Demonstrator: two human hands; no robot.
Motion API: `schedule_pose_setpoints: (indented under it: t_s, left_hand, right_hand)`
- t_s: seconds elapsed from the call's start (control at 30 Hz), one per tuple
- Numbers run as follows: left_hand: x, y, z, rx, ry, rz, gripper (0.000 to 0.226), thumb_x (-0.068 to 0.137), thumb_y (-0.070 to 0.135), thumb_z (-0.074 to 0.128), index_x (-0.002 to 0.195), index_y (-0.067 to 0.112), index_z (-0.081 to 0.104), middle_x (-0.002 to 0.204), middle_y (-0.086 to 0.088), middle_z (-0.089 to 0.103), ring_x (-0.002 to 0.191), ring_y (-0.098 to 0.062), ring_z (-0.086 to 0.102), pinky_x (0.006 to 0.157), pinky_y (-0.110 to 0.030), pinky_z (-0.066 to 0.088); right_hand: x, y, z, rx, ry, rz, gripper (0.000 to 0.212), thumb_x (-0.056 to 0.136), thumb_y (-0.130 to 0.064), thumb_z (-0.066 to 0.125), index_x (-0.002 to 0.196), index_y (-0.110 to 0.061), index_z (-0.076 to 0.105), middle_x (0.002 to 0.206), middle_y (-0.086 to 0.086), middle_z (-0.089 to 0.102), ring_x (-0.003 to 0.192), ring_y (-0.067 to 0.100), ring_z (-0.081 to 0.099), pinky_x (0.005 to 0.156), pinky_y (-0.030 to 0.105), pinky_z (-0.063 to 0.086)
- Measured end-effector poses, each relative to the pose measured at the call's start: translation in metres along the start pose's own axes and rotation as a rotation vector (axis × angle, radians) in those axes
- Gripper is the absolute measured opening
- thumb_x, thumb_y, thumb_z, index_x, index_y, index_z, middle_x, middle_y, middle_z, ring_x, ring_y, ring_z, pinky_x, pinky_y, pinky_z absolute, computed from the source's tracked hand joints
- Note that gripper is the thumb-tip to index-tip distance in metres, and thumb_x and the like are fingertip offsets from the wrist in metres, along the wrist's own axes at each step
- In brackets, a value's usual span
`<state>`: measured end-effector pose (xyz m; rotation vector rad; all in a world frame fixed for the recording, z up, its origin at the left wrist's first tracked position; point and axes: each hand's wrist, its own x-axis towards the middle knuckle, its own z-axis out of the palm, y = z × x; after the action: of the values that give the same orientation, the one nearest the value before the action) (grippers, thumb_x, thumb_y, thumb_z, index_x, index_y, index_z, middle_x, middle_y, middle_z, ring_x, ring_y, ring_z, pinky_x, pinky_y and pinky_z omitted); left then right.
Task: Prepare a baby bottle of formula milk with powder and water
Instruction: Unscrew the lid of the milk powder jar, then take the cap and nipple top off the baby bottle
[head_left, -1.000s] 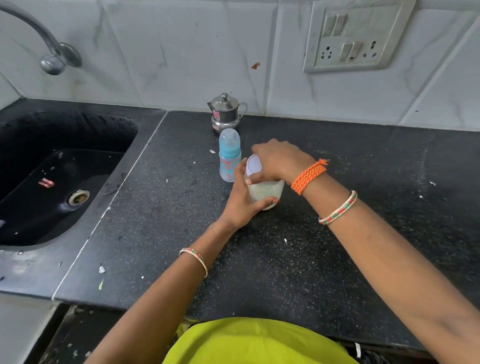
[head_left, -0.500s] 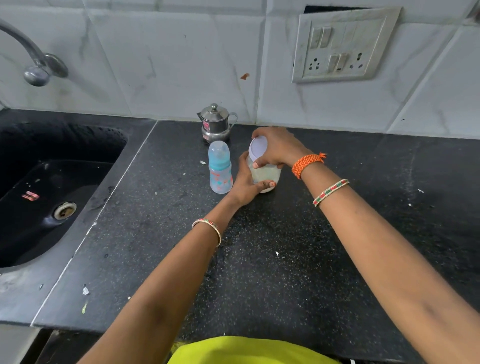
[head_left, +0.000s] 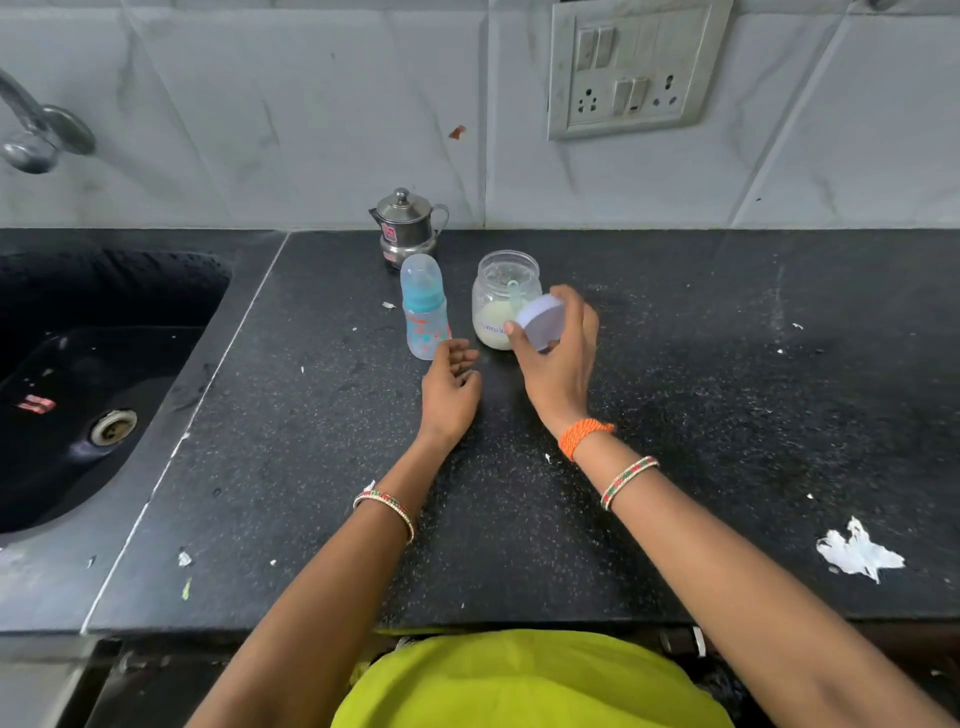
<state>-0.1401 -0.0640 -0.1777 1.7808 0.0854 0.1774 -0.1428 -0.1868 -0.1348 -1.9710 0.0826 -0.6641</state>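
A clear plastic jar of pale formula powder stands uncovered on the black counter, with a scoop handle visible inside. My right hand holds the jar's white lid just in front of and right of the jar. To the jar's left stands a baby bottle with a blue collar and a clear cap on. My left hand rests on the counter just in front of the bottle, fingers loosely apart and holding nothing.
A small steel pot with a lid sits by the wall behind the bottle. A black sink lies at the left, a tap above it. A white smear marks the counter at the right. A switchboard is on the tiles.
The lid has come off the jar and moved down and right in my right hand. My left hand has let go of the jar and dropped to the counter.
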Motion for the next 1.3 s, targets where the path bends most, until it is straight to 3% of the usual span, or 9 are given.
schedule_pose_setpoints:
  t_s: [0.17, 0.27, 0.4, 0.53, 0.63, 0.83, 1.0, 1.17, 1.3]
  left_hand:
    - [-0.012, -0.001, -0.014, -0.015, -0.091, -0.045, 0.031, 0.084, -0.005, 0.051, 0.108, 0.014, 0.047, 0.104, -0.003, 0.058, 0.098, -0.015, 0.057, 0.090, -0.026, 0.049]
    - [-0.018, -0.002, -0.019, 0.019, -0.127, -0.038, 0.031, 0.084, -0.006, 0.051, 0.109, 0.011, 0.049, 0.104, -0.002, 0.058, 0.098, -0.015, 0.057, 0.089, -0.022, 0.048]
    - [-0.025, 0.000, -0.024, 0.011, -0.093, -0.050, 0.033, 0.085, -0.006, 0.050, 0.115, 0.009, 0.048, 0.109, -0.004, 0.058, 0.100, -0.014, 0.057, 0.084, -0.012, 0.047]
    - [-0.026, 0.001, -0.028, -0.154, -0.029, -0.148, 0.040, 0.090, -0.004, 0.049, 0.126, 0.009, 0.038, 0.108, 0.000, 0.055, 0.101, -0.016, 0.060, 0.092, -0.026, 0.048]
    - [-0.022, 0.002, -0.034, -0.300, 0.039, -0.236, 0.041, 0.090, -0.002, 0.051, 0.125, 0.014, 0.036, 0.110, -0.003, 0.052, 0.091, -0.011, 0.062, 0.085, -0.029, 0.052]
    - [-0.001, 0.011, -0.064, -0.309, 0.176, -0.120, 0.044, 0.088, -0.005, 0.053, 0.126, 0.011, 0.037, 0.117, -0.006, 0.051, 0.103, -0.016, 0.059, 0.079, -0.019, 0.050]
    - [0.010, 0.022, -0.088, -0.147, 0.048, -0.033, 0.060, 0.082, -0.004, 0.056, 0.135, 0.013, 0.033, 0.139, -0.006, 0.041, 0.125, -0.011, 0.040, 0.099, -0.024, 0.037]
    - [0.013, 0.018, -0.108, 0.127, -0.011, 0.042, 0.077, 0.078, 0.025, 0.068, 0.142, 0.016, 0.027, 0.148, 0.000, 0.033, 0.127, -0.002, 0.029, 0.102, -0.023, 0.027]
    - [0.018, 0.017, -0.121, 0.161, -0.033, 0.014, 0.082, 0.080, 0.031, 0.073, 0.145, 0.020, 0.024, 0.152, 0.003, 0.029, 0.131, -0.002, 0.028, 0.102, -0.021, 0.025]
  right_hand:
    - [-0.035, 0.014, 0.006, -0.042, -0.021, 0.127, 0.043, 0.072, -0.021, 0.079, 0.094, -0.009, 0.045, 0.111, 0.007, 0.041, 0.089, 0.009, 0.042, 0.083, 0.025, 0.040]
    - [-0.044, 0.017, 0.006, -0.151, -0.139, 0.118, 0.035, 0.073, -0.029, 0.078, 0.075, -0.013, 0.047, 0.106, 0.001, 0.041, 0.087, 0.013, 0.046, 0.075, 0.019, 0.037]
    - [-0.052, 0.020, 0.007, -0.354, -0.195, 0.030, 0.036, 0.070, -0.033, 0.077, 0.064, -0.015, 0.047, 0.106, 0.004, 0.050, 0.100, 0.026, 0.051, 0.083, 0.036, 0.043]
    - [-0.054, 0.022, 0.004, -0.397, -0.292, 0.047, 0.023, 0.072, -0.029, 0.075, 0.076, -0.014, 0.057, 0.125, 0.009, 0.048, 0.120, 0.029, 0.041, 0.098, 0.039, 0.035]
    - [-0.056, 0.012, 0.000, -0.328, -0.250, 0.059, 0.030, 0.072, -0.025, 0.069, 0.095, -0.013, 0.054, 0.132, 0.012, 0.043, 0.129, 0.029, 0.033, 0.106, 0.042, 0.029]
    - [-0.019, -0.049, 0.019, -0.073, -0.153, -0.236, 0.018, 0.080, -0.004, 0.058, 0.097, -0.003, 0.052, 0.098, 0.001, 0.048, 0.087, 0.016, 0.050, 0.077, 0.036, 0.047]
    - [0.013, -0.080, 0.071, -0.258, -0.325, -0.080, 0.062, 0.084, -0.051, 0.059, 0.129, -0.015, 0.036, 0.118, 0.009, 0.055, 0.097, 0.031, 0.059, 0.073, 0.042, 0.050]
    - [0.036, -0.092, 0.093, -0.614, -0.405, -0.125, 0.052, 0.079, -0.062, 0.055, 0.098, -0.013, 0.049, 0.097, 0.014, 0.066, 0.090, 0.038, 0.062, 0.061, 0.035, 0.037]
    - [0.034, -0.099, 0.099, -0.655, -0.456, -0.118, 0.053, 0.077, -0.061, 0.054, 0.100, -0.014, 0.049, 0.102, 0.015, 0.064, 0.094, 0.038, 0.060, 0.065, 0.035, 0.035]
